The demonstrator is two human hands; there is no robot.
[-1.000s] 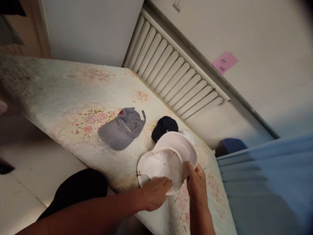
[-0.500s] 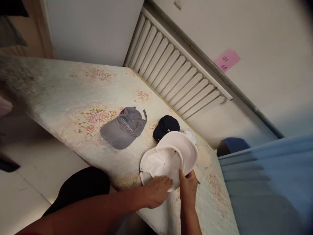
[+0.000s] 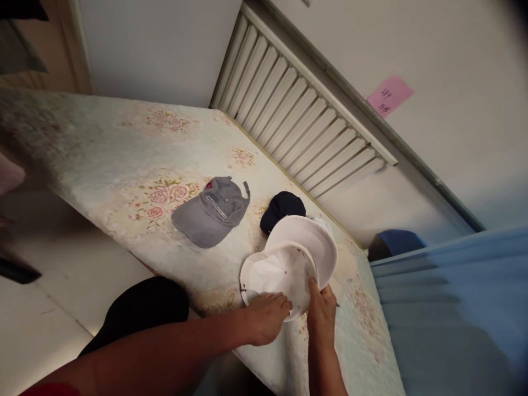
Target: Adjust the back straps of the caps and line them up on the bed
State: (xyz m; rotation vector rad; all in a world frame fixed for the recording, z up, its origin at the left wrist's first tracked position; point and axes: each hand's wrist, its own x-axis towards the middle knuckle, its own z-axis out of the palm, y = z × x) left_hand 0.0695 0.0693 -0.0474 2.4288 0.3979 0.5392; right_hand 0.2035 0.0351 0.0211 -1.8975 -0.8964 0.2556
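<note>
A white baseball cap [image 3: 268,272] is held with its hollow inside facing up and its brim pointing to the upper right. My left hand [image 3: 270,316] is closed over the near edge of the crown, its fingers reaching inside. At the right, my right hand [image 3: 322,305] pinches the rim near the brim, thumb on the inner side. Just beyond the brim lies a dark navy cap [image 3: 282,210], partly covered. Another white item [image 3: 323,221] shows only a sliver behind the brim. Further left, a grey cap [image 3: 212,214] rests crown up, its strap sticking out.
A flower-patterned bed surface [image 3: 136,143] lies beneath the caps. Along its far side runs a white radiator [image 3: 297,99] on the wall, with a pink note [image 3: 390,96] above. A blue curtain [image 3: 454,297] hangs at the right. My dark-clothed knee [image 3: 144,308] is at the lower left.
The view has shifted slightly. Both hands keep hold of the white cap, which has barely turned. The left hand sits a little further over the crown's edge.
</note>
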